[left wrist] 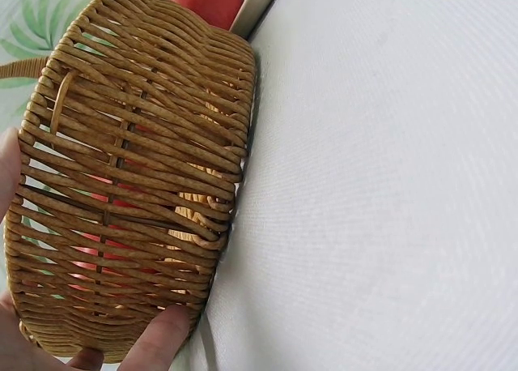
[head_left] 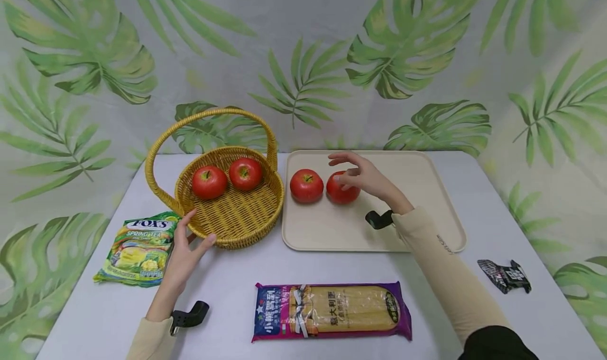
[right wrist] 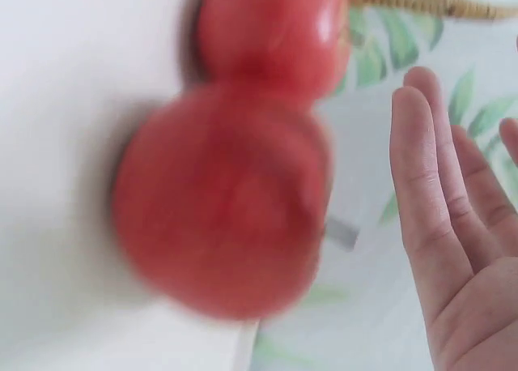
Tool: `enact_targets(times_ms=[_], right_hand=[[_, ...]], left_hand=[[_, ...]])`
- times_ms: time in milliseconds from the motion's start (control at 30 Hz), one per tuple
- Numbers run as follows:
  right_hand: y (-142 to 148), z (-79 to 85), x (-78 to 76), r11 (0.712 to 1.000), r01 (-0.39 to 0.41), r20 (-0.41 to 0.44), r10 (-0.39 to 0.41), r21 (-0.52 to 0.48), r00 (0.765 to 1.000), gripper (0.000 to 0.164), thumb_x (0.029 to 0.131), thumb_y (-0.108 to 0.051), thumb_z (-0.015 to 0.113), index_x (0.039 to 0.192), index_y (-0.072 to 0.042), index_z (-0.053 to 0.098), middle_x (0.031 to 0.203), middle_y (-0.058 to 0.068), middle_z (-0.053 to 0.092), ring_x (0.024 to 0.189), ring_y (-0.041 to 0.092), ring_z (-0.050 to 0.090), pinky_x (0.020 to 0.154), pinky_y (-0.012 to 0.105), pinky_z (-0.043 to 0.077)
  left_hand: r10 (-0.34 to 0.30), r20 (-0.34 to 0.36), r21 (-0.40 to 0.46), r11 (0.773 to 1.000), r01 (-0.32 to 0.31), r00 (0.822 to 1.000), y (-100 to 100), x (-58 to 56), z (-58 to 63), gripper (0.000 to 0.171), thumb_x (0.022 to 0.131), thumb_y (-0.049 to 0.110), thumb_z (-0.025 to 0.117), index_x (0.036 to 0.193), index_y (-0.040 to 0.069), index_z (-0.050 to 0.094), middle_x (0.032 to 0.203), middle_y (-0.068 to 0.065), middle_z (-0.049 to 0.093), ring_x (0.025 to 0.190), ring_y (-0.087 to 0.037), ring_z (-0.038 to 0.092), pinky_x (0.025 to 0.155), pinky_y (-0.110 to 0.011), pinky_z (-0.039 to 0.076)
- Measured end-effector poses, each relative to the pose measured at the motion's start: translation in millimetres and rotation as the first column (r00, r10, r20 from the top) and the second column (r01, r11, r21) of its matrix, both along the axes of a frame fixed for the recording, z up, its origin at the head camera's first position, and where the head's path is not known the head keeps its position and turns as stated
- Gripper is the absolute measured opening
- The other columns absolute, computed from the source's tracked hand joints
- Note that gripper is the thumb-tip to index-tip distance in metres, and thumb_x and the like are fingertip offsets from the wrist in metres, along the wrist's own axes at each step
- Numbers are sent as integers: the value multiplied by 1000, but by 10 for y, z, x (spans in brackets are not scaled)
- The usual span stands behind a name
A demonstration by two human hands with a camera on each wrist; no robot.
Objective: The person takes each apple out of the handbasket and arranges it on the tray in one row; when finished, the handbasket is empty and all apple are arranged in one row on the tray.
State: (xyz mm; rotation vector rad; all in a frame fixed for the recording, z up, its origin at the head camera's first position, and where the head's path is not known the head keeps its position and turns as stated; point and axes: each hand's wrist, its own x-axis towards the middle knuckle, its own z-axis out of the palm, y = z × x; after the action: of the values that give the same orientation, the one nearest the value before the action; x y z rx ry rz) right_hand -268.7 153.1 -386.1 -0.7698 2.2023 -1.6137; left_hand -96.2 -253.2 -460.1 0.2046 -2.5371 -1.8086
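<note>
My left hand (head_left: pixel 186 252) rests at the near left side of a yellow woven basket (head_left: pixel 232 212), its thumb and fingers spread against the wickerwork. The left wrist view shows fingertips on the outer wall of the basket (left wrist: pixel 129 176). Two red apples (head_left: pixel 209 182) lie inside, toward the back. On the beige tray (head_left: pixel 370 228), two more red apples stand side by side. My right hand (head_left: pixel 367 180) hovers over the right-hand apple (head_left: pixel 342 194), partly covering it in the head view. In the right wrist view the fingers of this hand (right wrist: pixel 453 217) are extended, apart from the nearer apple (right wrist: pixel 227 209).
A green candy bag (head_left: pixel 139 252) lies left of the basket, close to my left hand. A purple-edged spaghetti pack (head_left: pixel 332 311) lies at the front of the white table (head_left: pixel 227 281). A small black wrapper (head_left: pixel 505 275) lies at the right.
</note>
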Motion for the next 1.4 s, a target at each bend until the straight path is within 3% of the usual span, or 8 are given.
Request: enact_targets(times_ms=[133, 267, 400, 633, 867, 1100, 1267, 1400], right_hand=[[-288, 34, 39, 997, -79, -65, 77, -16, 995, 51, 89, -6, 67, 136, -5, 47, 130, 17, 51, 91, 45, 60, 76, 43, 53], [-601, 57, 80, 988, -151, -132, 151, 15, 980, 51, 88, -8, 69, 136, -7, 49, 131, 13, 52, 98, 38, 60, 84, 41, 48], [-909, 78, 98, 974, -221, -149, 225, 42, 963, 54, 89, -9, 68, 139, -9, 47, 133, 8, 51, 101, 27, 60, 89, 44, 46], [-1344, 118, 53, 950, -289, -150, 305, 120, 940, 63, 89, -11, 69, 144, -11, 40, 144, 10, 41, 97, 19, 63, 88, 33, 48], [-1670, 134, -63, 937, -267, -113, 297, 226, 948, 72, 88, -11, 69, 149, -15, 32, 150, 9, 29, 103, 25, 60, 85, 29, 50], [-1876, 159, -162, 917, -201, -123, 256, 345, 959, 76, 88, -19, 69, 151, -18, 27, 153, 6, 25, 135, 23, 29, 98, 35, 41], [-1970, 169, -197, 917, -205, -11, 223, 343, 975, 78, 89, -20, 67, 153, -21, 21, 155, 10, 16, 112, 34, 50, 80, 45, 51], [-2016, 149, -211, 911, -216, 65, 206, 353, 976, 79, 91, -21, 65, 154, -23, 17, 157, 12, 5, 95, 39, 57, 81, 47, 50]], left_hand=[[2, -1, -3, 1000, -2, 1000, 1, -7, -13, 80, 94, 27, 62, 153, 23, 7, 156, -14, -5, 135, -51, 16, 99, -65, 29], [1, 2, 4, 1000, -1, 1000, 4, -1, -16, 80, 95, 27, 61, 153, 23, 8, 156, -14, -5, 135, -50, 15, 99, -65, 29], [0, 3, 5, 1000, 0, 1000, 4, 3, -15, 80, 95, 28, 61, 153, 23, 7, 156, -14, -5, 135, -50, 15, 99, -65, 29], [5, 8, -3, 1000, -5, 1000, 7, -9, -14, 79, 95, 29, 61, 153, 24, 8, 156, -14, -5, 135, -51, 15, 99, -65, 29], [11, 13, -5, 1000, -11, 1000, 4, -17, -25, 79, 95, 27, 61, 153, 24, 8, 156, -13, -5, 135, -51, 14, 99, -66, 29], [12, 11, -7, 1000, -12, 1000, -6, -16, -36, 79, 94, 29, 61, 153, 24, 8, 156, -14, -5, 135, -52, 15, 100, -66, 28], [13, 9, -9, 1000, -13, 1000, -5, -13, -30, 79, 94, 29, 61, 153, 23, 8, 156, -14, -5, 135, -52, 15, 99, -66, 29], [15, 9, -10, 1000, -15, 1000, -1, -6, -23, 79, 94, 27, 62, 153, 23, 9, 156, -14, -5, 135, -51, 15, 99, -66, 29]])
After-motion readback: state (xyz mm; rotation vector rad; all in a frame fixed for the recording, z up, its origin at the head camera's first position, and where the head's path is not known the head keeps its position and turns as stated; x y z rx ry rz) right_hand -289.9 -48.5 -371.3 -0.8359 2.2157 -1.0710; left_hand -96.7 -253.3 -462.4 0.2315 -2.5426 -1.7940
